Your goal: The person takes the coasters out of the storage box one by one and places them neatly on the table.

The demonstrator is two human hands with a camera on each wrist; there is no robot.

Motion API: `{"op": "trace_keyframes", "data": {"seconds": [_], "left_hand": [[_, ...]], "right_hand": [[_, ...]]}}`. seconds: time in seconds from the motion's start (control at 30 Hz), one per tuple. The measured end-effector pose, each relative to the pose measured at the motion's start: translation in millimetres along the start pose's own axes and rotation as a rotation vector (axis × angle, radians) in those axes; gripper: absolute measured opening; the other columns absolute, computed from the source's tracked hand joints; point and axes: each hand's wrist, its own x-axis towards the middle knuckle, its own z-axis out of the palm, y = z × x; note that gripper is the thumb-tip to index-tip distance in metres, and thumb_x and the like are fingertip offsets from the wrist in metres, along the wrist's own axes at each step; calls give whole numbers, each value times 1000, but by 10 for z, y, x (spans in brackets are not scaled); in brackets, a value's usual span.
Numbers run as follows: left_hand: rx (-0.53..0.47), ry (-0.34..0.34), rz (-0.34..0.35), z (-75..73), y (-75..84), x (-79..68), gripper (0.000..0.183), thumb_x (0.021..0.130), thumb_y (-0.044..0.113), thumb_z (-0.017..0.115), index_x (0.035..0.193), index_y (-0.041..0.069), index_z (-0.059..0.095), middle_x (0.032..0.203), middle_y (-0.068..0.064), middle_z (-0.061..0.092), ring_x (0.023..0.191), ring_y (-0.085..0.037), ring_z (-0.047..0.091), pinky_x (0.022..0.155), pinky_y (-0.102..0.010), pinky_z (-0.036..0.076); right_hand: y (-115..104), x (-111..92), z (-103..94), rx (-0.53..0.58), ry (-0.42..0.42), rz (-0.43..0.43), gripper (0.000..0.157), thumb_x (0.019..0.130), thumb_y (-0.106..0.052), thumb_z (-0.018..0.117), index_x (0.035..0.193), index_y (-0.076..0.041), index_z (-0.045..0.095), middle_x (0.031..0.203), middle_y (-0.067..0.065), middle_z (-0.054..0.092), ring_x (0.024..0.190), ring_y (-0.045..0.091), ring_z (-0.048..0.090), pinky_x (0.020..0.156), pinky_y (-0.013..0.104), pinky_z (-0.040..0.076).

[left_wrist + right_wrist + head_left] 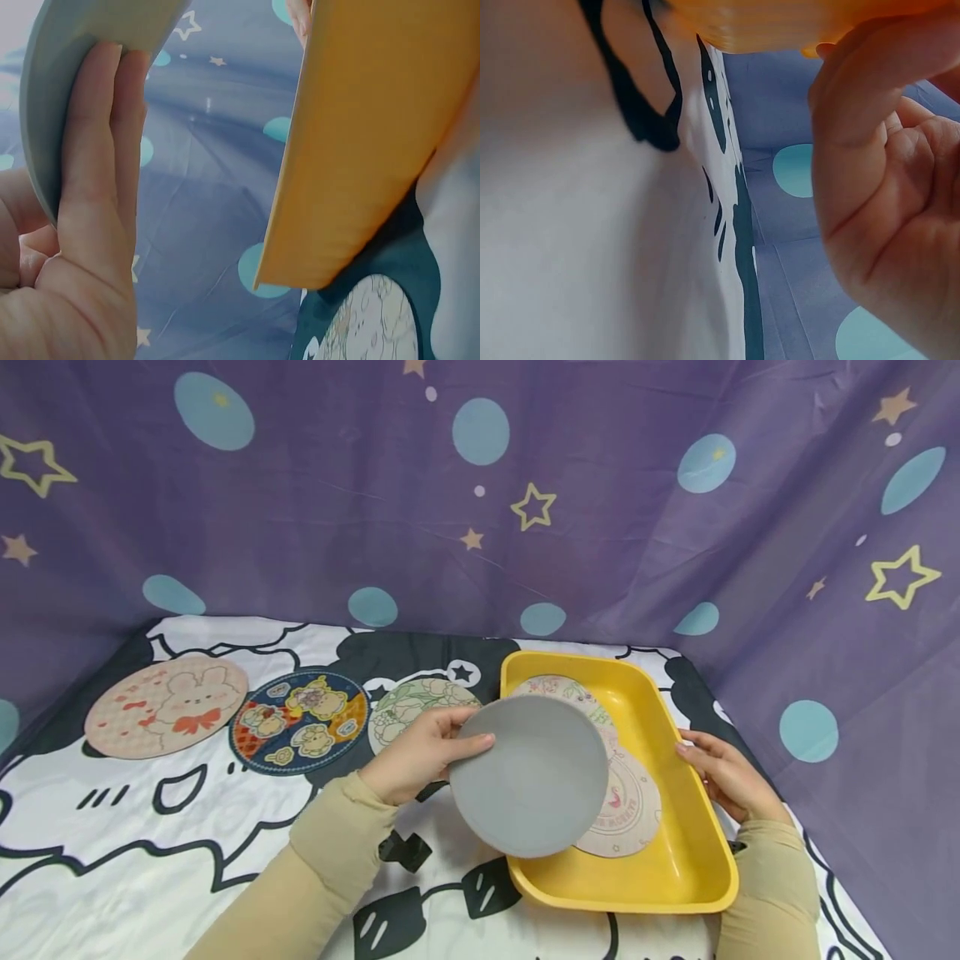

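Note:
In the head view my left hand [423, 753] grips a round mat [534, 781] by its left edge, thumb on the plain grey face. The left wrist view shows fingers [94, 142] laid along the mat's surface. Behind and below the grey mat is a yellow plastic tray [678, 868]. At the tray's right wall, my right hand [729, 774] holds the rim between thumb and fingers. Inside the tray lie two overlapping printed round mats, a pink one [630, 810] and a floral one [562, 687], both partly hidden by the grey mat.
Left of the tray, in a row on the cartoon-print cloth [187, 877], lie a pink rabbit mat [172, 706], a dark blue mat with cartoon figures [300, 722] and a green patterned mat [420, 702]. A purple curtain [337, 510] hangs behind and on the right.

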Motion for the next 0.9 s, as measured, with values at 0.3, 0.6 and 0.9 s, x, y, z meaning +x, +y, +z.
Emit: {"op": "trace_keyframes", "data": {"seconds": [0.3, 0.6, 0.9], "left_hand": [[-11, 52, 6, -213, -63, -136, 47, 101, 15, 58, 146, 6, 48, 123, -14, 69, 89, -18, 73, 75, -42, 62], [-38, 90, 32, -373, -48, -204, 45, 101, 14, 57, 142, -1, 48, 105, 0, 74, 83, -19, 75, 71, -42, 62], [7, 115, 30, -647, -10, -273, 50, 101, 14, 56, 147, -2, 42, 102, 8, 73, 88, -14, 73, 74, -38, 62]], "right_hand": [[-10, 3, 6, -16, 4, 5, 53, 104, -23, 52, 144, 3, 29, 101, -10, 70, 85, 7, 68, 72, 26, 60], [-33, 1, 1, -22, 16, 18, 54, 103, -24, 53, 144, 3, 29, 98, -10, 70, 83, 7, 67, 71, 25, 60], [-18, 7, -6, 10, 9, 18, 43, 103, -22, 53, 139, -4, 37, 98, -9, 70, 81, 7, 67, 70, 24, 60]]}}
